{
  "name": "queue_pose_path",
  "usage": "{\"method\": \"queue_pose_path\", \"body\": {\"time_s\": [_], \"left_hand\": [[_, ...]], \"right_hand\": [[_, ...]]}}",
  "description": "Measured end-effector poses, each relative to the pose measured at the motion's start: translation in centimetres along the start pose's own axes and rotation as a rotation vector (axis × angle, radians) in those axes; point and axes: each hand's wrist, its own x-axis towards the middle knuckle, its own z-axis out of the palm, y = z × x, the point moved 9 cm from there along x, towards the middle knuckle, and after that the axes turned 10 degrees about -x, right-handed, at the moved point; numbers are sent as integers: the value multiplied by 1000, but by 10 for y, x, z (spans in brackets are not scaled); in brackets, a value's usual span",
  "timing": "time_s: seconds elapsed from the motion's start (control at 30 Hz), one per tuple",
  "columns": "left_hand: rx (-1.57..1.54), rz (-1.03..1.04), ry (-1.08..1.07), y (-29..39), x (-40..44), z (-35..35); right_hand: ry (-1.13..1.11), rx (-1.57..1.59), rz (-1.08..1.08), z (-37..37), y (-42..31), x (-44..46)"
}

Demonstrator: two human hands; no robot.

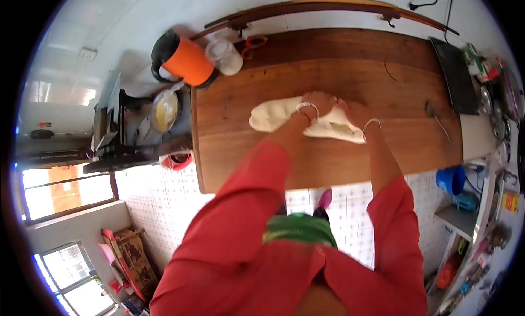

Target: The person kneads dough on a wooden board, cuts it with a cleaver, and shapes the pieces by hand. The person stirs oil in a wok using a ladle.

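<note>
Left hand (pixel 321 104) and right hand (pixel 356 115) press close together on a long piece of dough (pixel 270 115); whether their fingers grip it or only push, I cannot tell. Each wrist wears a pale, shiny bangle. Pale and matte, the dough lies across the middle of the counter (pixel 246 165), smooth and rounded at its left end, flatter and creased around a shallow hollow at its right. The hands and left forearm hide its centre. Under it, the counter is brown wood with visible grain.

Toward the back left corner stand an orange kettle (pixel 190 62) with a black top and, just beside it, a clear jar (pixel 225 58) partly filled with something white. Orange-red loops (pixel 255 41) lie near the jar. To the right, well apart from the dough, are a thin metal utensil (pixel 438 122) and a dark flat panel (pixel 455 78). Beyond the counter's left edge sits a round bowl (pixel 165 111) with yellowish contents; below its right end, a blue bucket (pixel 450 179).
</note>
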Motion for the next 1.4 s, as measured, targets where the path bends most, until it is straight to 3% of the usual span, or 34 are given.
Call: {"method": "queue_pose_path", "body": {"time_s": [0.1,0.13,0.17,0.2,0.23,0.27,0.37,0.4,0.5,0.57,0.7,0.77,1.4], "left_hand": [[-277,13,-64,-14,-43,-31],[-22,71,212,-28,-67,-49],[232,122,481,-28,-98,-58],[151,131,549,-27,-117,-55],[71,140,621,-28,-133,-52],[99,202,636,-24,-149,-43],[28,350,841,-14,-192,-44],[82,356,794,-16,-189,-38],[141,332,762,-26,-167,-37],[146,308,780,-33,-146,-49],[22,301,785,-39,-113,-66],[10,272,779,-43,-101,-70],[-80,55,784,-68,-34,-90]], "right_hand": [[-117,-92,137,-14,-32,-30],[-54,-211,163,-24,-58,-42],[17,-257,111,-10,-79,-44],[87,-304,55,4,-99,-43],[407,-315,-129,-7,-138,-73],[735,-183,-95,-4,-139,-93],[802,-187,-156,28,-132,-122],[815,-216,-223,35,-130,-129],[733,-224,-266,41,-130,-111],[707,-305,-154,39,-125,-81],[635,-206,-223,24,-122,-33],[539,-177,-145,24,-115,-16],[403,-264,3,18,-102,59]]}}
